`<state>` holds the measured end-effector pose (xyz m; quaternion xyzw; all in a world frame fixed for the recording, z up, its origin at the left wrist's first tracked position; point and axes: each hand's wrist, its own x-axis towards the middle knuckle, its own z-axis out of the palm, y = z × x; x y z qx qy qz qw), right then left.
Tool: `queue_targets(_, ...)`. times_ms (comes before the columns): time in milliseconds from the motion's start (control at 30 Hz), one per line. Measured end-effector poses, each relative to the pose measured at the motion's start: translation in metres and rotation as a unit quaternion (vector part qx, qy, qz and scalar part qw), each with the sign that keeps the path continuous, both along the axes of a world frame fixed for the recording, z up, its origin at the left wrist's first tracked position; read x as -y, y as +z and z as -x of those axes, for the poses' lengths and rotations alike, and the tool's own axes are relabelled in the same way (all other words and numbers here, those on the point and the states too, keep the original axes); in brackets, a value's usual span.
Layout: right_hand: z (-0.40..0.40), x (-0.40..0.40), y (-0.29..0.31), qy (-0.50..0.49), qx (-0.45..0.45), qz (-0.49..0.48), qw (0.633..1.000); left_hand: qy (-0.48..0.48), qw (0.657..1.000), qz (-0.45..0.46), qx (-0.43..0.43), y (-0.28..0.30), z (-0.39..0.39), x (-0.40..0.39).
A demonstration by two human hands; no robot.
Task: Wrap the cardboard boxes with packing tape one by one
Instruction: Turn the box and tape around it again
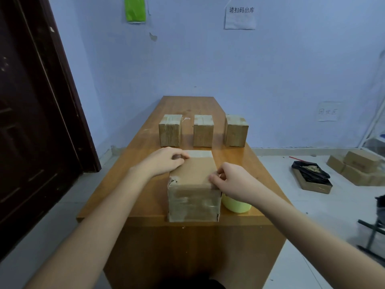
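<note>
At lower centre, the cardboard box stood on the wooden table. The left hand gripped its far left corner; the right hand pinched its right edge.

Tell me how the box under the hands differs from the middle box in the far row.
The near box looks bigger and lies at the table's front edge; the middle box stands farther back. The left hand and right hand touch the near box; the middle box stands untouched. Both are brown, taped cardboard.
</note>
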<state>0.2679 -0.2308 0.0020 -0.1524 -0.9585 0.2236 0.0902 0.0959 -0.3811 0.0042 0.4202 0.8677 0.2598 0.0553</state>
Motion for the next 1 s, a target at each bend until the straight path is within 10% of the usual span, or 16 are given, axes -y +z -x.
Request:
queue_targets(167, -0.007, 0.004, 0.001, -0.050, -0.068, -0.147, 0.986, -0.013, 0.997, -0.064, 0.051, -0.001, -0.007, 0.000)
queue_targets(400, -0.010, 0.030, -0.006, 0.199, -0.171, -0.160, 0.952, 0.016, 0.959, -0.281, 0.008, -0.023, -0.054, 0.056)
queue_targets(1000, 0.007, 0.035, -0.029, 0.261, -0.244, -0.210, 0.910, -0.016, 0.966, -0.243, -0.092, -0.055, -0.079, 0.075)
